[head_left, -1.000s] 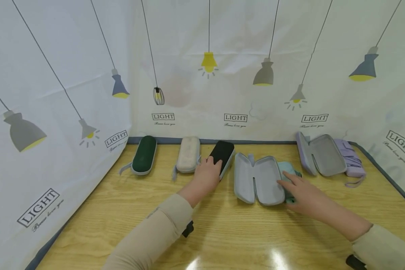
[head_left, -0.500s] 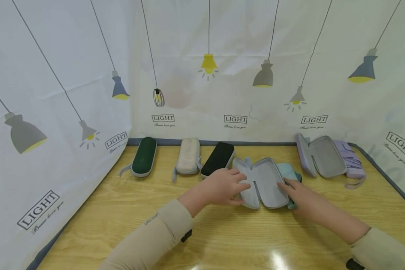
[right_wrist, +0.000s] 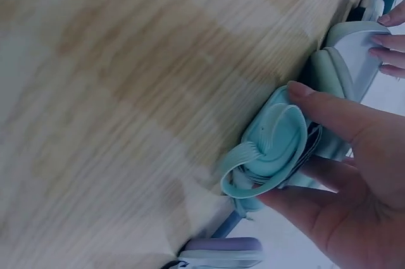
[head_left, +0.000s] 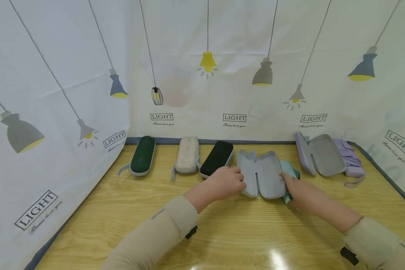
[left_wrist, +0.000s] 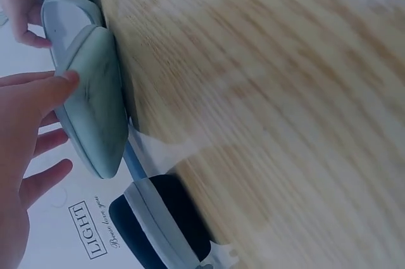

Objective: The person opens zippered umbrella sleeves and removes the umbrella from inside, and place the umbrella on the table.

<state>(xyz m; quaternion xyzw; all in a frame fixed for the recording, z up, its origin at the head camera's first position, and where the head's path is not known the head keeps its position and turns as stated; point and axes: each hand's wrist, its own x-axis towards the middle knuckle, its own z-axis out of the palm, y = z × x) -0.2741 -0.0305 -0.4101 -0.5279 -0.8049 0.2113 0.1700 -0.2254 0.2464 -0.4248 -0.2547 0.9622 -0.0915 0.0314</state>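
A hard-shell case [head_left: 269,176], shaped like a glasses case, stands spread apart on the table, its grey lining toward me. My left hand [head_left: 224,183] pinches its left half. In the left wrist view, the thumb lies on the pale green outer shell [left_wrist: 100,98], with fingers on the lining side. Just right of the case, my right hand [head_left: 308,197] grips a turquoise block [right_wrist: 272,139] wound with a flat cable or strap. The right thumb is on one side and fingers are on the other. The palm partly hides the block in the head view.
Left of the spread case lie a black case [head_left: 217,158], a cream case [head_left: 187,155] and a dark green case [head_left: 143,155], all closed. At the far right are an unfolded lavender case [head_left: 328,155] and a strapped lavender block [head_left: 351,161]. A lamp-printed cloth [head_left: 189,90] hangs behind.
My left hand has left the black case and moved right to the spread case, pinching its left half. My right hand's fingers have closed round the turquoise block.
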